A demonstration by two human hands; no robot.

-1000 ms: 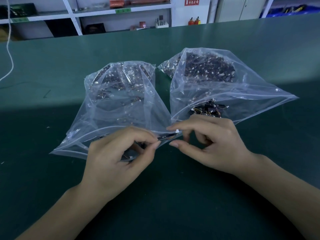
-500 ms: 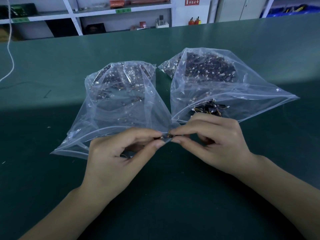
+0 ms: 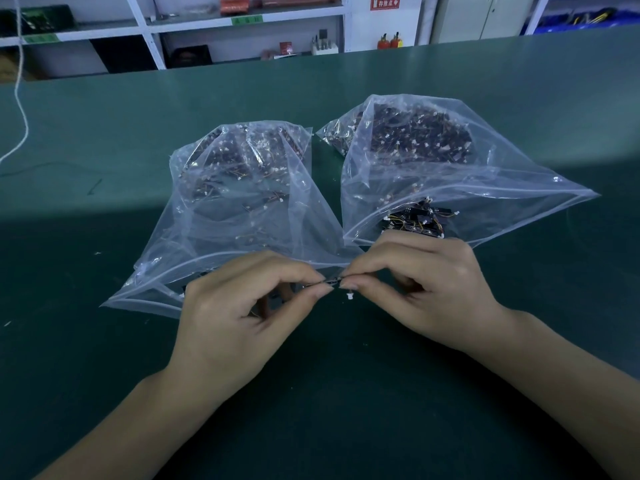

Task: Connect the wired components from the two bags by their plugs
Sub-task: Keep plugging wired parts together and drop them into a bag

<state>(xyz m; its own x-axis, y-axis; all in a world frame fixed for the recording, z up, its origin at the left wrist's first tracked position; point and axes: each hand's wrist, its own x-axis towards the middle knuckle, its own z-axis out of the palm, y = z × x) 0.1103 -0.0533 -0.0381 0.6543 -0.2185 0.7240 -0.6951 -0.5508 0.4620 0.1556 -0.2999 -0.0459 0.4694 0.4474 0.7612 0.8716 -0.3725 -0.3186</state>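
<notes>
Your left hand (image 3: 228,317) and right hand (image 3: 426,289) meet fingertip to fingertip, each pinching one end of a small dark wired part (image 3: 334,280). A white plug (image 3: 349,296) hangs just below your right thumb, so this pair looks not yet joined. Behind your hands lie two clear bags on the green table (image 3: 104,341), the left bag (image 3: 239,202) and right bag (image 3: 433,168), both still heaped with parts: most work remains.
</notes>
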